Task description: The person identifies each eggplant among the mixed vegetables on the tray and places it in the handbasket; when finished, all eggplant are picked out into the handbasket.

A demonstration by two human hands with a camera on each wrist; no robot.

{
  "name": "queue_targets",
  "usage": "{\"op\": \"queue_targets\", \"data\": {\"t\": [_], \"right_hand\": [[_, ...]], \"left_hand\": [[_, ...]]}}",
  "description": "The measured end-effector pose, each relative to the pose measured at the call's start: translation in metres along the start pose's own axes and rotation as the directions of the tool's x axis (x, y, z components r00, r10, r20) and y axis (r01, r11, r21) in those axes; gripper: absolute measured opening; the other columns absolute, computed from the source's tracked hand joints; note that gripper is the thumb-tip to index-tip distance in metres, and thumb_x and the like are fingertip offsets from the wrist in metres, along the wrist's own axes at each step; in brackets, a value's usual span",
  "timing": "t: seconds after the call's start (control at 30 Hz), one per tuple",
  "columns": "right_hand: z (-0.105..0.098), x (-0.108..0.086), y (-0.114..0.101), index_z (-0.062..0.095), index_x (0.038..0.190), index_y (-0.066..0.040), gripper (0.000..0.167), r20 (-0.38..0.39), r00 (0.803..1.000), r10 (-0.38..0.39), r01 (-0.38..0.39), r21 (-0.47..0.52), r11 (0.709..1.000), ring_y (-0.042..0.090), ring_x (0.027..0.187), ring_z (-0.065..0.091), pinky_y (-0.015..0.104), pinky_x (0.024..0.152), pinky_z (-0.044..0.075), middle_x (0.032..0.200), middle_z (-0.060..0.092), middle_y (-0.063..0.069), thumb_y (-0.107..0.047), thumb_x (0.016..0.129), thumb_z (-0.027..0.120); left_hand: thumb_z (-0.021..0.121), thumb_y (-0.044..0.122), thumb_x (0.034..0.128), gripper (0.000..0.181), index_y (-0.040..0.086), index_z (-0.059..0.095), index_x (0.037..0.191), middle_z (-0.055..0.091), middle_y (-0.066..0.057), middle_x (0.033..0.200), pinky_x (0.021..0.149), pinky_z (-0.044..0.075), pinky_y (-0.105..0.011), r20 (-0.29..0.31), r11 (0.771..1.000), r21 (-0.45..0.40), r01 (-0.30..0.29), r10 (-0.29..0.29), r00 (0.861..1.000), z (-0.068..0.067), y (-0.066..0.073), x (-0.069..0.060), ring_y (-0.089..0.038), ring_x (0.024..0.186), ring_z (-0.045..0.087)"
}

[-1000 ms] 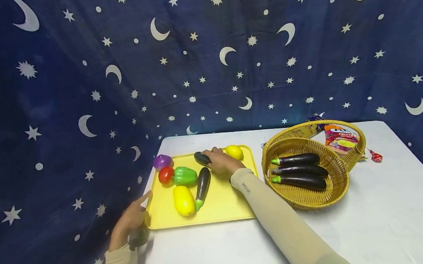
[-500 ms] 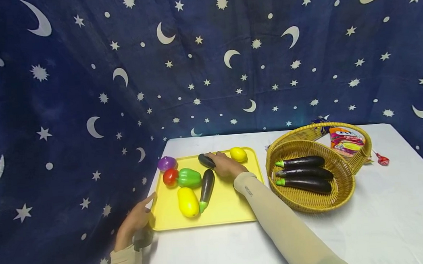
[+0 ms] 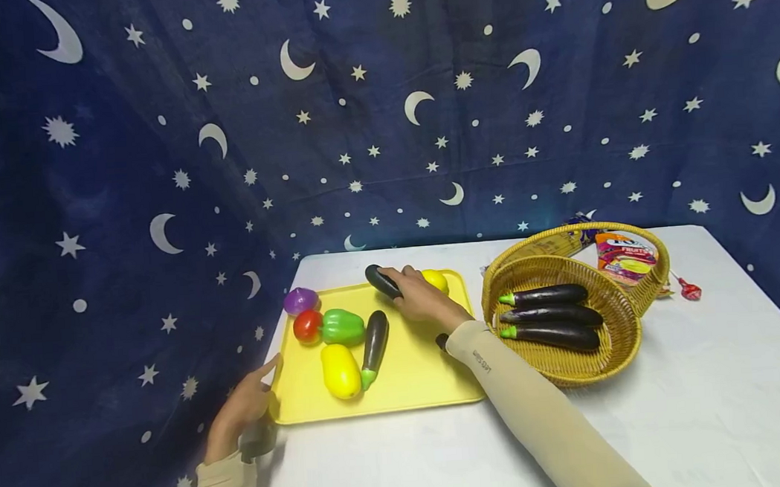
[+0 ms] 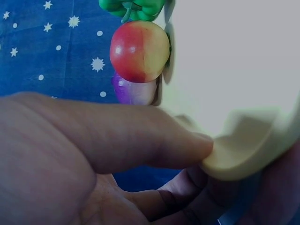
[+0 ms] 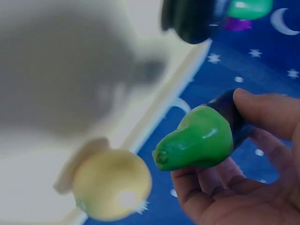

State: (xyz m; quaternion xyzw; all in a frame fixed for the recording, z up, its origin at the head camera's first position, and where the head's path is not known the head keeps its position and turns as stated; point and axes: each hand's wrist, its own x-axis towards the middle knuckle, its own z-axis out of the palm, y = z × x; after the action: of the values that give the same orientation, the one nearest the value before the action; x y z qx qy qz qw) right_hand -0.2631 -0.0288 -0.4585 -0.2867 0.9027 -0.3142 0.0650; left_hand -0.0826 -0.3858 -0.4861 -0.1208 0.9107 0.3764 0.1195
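Observation:
My right hand (image 3: 420,295) grips an eggplant (image 3: 382,280) over the far part of the yellow tray (image 3: 418,376). In the right wrist view, thumb and fingers close round its dark body, and its green cap (image 5: 201,140) points away from them. A lemon (image 3: 435,279) is beside that hand. At the tray's near left corner, my left hand (image 3: 245,401) pinches the rim; the left wrist view shows the thumb (image 4: 159,138) on top and fingers underneath. Another eggplant (image 3: 375,349) lies mid-tray, next to a yellow oblong fruit (image 3: 340,372) and a green bell pepper (image 3: 343,327).
A red round fruit (image 3: 307,327) and a purple onion-like vegetable (image 3: 301,301) sit along the tray's left side. Right of the tray stands a handled wicker basket (image 3: 627,348) holding 3 eggplants (image 3: 551,315). Behind it are a snack packet (image 3: 625,257) and a red lollipop (image 3: 690,290). Starry cloth hangs behind.
The eggplant in my right hand has risen a little, and more of its dark body shows. My left hand stays on the tray corner. The head view has shifted slightly.

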Motion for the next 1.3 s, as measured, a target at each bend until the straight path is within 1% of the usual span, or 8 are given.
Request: {"op": "queue_targets", "data": {"t": [0.2,0.33,0.5,0.63,0.7,0.87,1.13,1.3], "right_hand": [[-0.026,-0.04,-0.01,0.036,0.167,-0.032,0.072,-0.025,0.995,-0.097,0.097,-0.016,0.995,0.026,0.109,0.053,0.045,0.099,0.051,0.125,0.057,0.016,-0.011,0.104,0.065],[-0.047,-0.071,-0.017,0.037,0.166,-0.034,0.073,-0.003,0.984,-0.176,0.176,-0.034,0.984,0.025,0.11,0.054,0.043,0.095,0.052,0.13,0.057,0.014,-0.01,0.103,0.065],[-0.066,-0.097,-0.023,0.034,0.167,-0.037,0.073,0.002,0.962,-0.274,0.274,-0.03,0.961,0.023,0.115,0.056,0.038,0.094,0.055,0.137,0.054,0.009,-0.011,0.105,0.062],[-0.079,-0.114,-0.021,0.034,0.167,-0.037,0.073,-0.03,0.936,-0.349,0.348,-0.051,0.936,0.021,0.118,0.057,0.038,0.097,0.056,0.137,0.054,0.006,-0.009,0.105,0.061],[-0.085,-0.124,-0.015,0.035,0.166,-0.039,0.073,-0.036,0.936,-0.35,0.348,-0.057,0.936,0.019,0.117,0.057,0.038,0.096,0.056,0.136,0.054,0.004,-0.008,0.105,0.061],[-0.097,-0.155,0.005,0.036,0.165,-0.042,0.074,-0.044,0.95,-0.309,0.305,-0.073,0.949,0.014,0.117,0.056,0.037,0.097,0.056,0.135,0.054,-0.001,-0.008,0.104,0.062],[-0.125,-0.203,0.036,0.045,0.162,-0.035,0.076,-0.036,0.94,-0.34,0.334,-0.109,0.936,0.007,0.114,0.058,0.036,0.097,0.055,0.132,0.058,-0.007,0.0,0.098,0.068],[-0.148,-0.231,0.063,0.048,0.159,-0.037,0.08,-0.026,0.965,-0.263,0.256,-0.157,0.954,0.006,0.116,0.058,0.037,0.097,0.056,0.135,0.06,-0.011,0.001,0.094,0.073]], "left_hand": [[0.054,-0.012,0.0766,0.093,0.004,0.033,0.166,0.055,-0.011,0.076,0.052,0.042,-0.031,0.003,1.0,-0.008,0.024,-0.024,1.0,-0.001,-0.006,-0.001,-0.02,0.06,0.046],[0.053,-0.01,0.0794,0.091,0.005,0.031,0.167,0.06,-0.014,0.086,0.057,0.044,-0.034,0.007,0.999,-0.001,0.038,-0.038,0.999,-0.003,-0.013,-0.004,-0.022,0.068,0.051],[0.051,-0.01,0.0829,0.088,0.002,0.028,0.167,0.062,-0.015,0.086,0.055,0.045,-0.033,0.003,0.999,-0.004,0.032,-0.032,0.999,-0.012,-0.018,-0.012,-0.021,0.065,0.052],[0.05,-0.01,0.0832,0.087,0.001,0.027,0.167,0.063,-0.015,0.085,0.052,0.045,-0.031,-0.006,1.0,-0.013,0.006,-0.006,1.0,-0.019,-0.018,-0.014,-0.02,0.06,0.05],[0.051,-0.009,0.0827,0.089,0.002,0.027,0.167,0.064,-0.015,0.085,0.052,0.045,-0.031,0.003,1.0,-0.018,-0.002,0.002,1.0,-0.02,-0.017,-0.012,-0.02,0.059,0.051],[0.052,-0.008,0.0828,0.09,0.002,0.026,0.168,0.066,-0.015,0.086,0.055,0.048,-0.032,0.046,1.0,-0.025,0.007,-0.006,0.999,-0.012,-0.016,-0.007,-0.021,0.063,0.055],[0.052,-0.008,0.0821,0.091,0.003,0.025,0.168,0.067,-0.016,0.086,0.053,0.047,-0.034,0.058,0.999,-0.032,0.008,-0.006,0.998,-0.004,-0.011,-0.003,-0.022,0.059,0.054],[0.053,-0.007,0.0839,0.089,0.003,0.025,0.168,0.068,-0.018,0.092,0.056,0.046,-0.033,0.076,1.0,0.005,-0.009,0.009,0.997,-0.003,-0.004,0.003,-0.023,0.064,0.056]]}}
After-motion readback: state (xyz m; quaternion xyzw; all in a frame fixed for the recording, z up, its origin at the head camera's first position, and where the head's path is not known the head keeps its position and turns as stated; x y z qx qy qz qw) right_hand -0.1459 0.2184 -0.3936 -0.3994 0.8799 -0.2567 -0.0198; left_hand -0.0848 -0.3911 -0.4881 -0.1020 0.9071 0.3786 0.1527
